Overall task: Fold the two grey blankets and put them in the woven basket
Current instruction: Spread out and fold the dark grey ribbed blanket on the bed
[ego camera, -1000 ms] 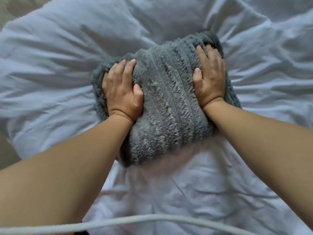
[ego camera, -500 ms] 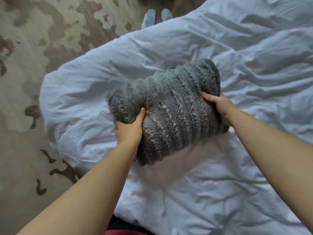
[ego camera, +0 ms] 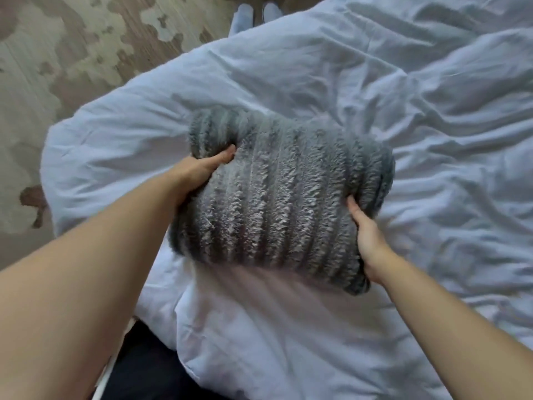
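Observation:
A folded grey ribbed fleece blanket [ego camera: 282, 194] is lifted a little above the white duvet [ego camera: 432, 116]. My left hand [ego camera: 202, 168] grips its left edge, thumb on top and fingers hidden underneath. My right hand [ego camera: 366, 238] grips its right near edge, thumb on top and fingers tucked below. The second grey blanket and the woven basket are out of view.
The rumpled duvet covers the bed and hangs over its left edge. A patterned beige and brown floor [ego camera: 57, 67] lies to the left. A pair of pale slippers [ego camera: 253, 15] stands on the floor at the top.
Both hands went from pressing flat on the blanket to gripping its sides and lifting it off the duvet. The view swung left, showing the floor.

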Motion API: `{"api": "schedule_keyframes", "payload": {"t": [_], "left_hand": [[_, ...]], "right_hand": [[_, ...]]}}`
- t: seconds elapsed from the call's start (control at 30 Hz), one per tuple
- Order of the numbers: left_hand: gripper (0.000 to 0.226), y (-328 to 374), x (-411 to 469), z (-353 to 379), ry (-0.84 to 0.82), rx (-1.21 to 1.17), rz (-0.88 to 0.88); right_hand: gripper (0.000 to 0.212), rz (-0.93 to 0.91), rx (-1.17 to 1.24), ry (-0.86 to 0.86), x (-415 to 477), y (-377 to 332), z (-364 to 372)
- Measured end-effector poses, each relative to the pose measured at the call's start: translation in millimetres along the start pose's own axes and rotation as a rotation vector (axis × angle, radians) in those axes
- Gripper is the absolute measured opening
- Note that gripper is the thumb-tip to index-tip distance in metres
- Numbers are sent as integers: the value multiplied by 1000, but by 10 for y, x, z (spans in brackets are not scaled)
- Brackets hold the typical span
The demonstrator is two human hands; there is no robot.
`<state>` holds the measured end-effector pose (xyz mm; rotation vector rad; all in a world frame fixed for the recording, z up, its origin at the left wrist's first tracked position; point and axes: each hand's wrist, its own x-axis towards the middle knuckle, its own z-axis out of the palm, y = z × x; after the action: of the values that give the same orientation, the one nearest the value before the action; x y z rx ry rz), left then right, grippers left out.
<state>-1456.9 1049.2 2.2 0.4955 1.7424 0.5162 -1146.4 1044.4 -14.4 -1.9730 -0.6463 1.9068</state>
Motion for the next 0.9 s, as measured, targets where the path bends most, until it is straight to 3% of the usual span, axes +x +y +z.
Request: {"api": "schedule_keyframes", "payload": {"t": [0.1,0.17,0.2,0.27,0.33,0.43,0.5,0.57,0.6,0.67,0.73,0.9], "left_hand": [[81,109,39,25,68,104,8],[96,188,-51,169,334,251,6],[97,250,-154,256,489,435,52],[88,372,-390,468,661,784,375],[76,438,-547,668,583,965,679],[56,385,-594,805,390,1075,681],[59,328,-543,789,403,1122,672],[60,313,-472,739,430,1115,703],[62,293,-423,697,442,1107,715],[64,228,-311,568,474,1073,678],[64,145,-209,474,490,1005,557],[63,-28,-45,575,520,904,561]], "right_hand": [[64,60,69,90,-161,126,133],[65,58,29,146,-174,34,151],[71,56,-14,164,-181,-17,158],[80,65,-139,221,-240,-89,166],[84,98,-230,294,-320,-134,180],[69,55,-459,596,-449,-245,301],[56,-298,-718,827,-539,-399,490],[62,-763,-934,799,-534,-570,716],[63,-884,-1068,698,-484,-652,801],[63,-878,-1312,493,-307,-731,858],[66,-769,-1402,415,-115,-699,750],[72,-786,-1273,584,135,-409,712]]}}
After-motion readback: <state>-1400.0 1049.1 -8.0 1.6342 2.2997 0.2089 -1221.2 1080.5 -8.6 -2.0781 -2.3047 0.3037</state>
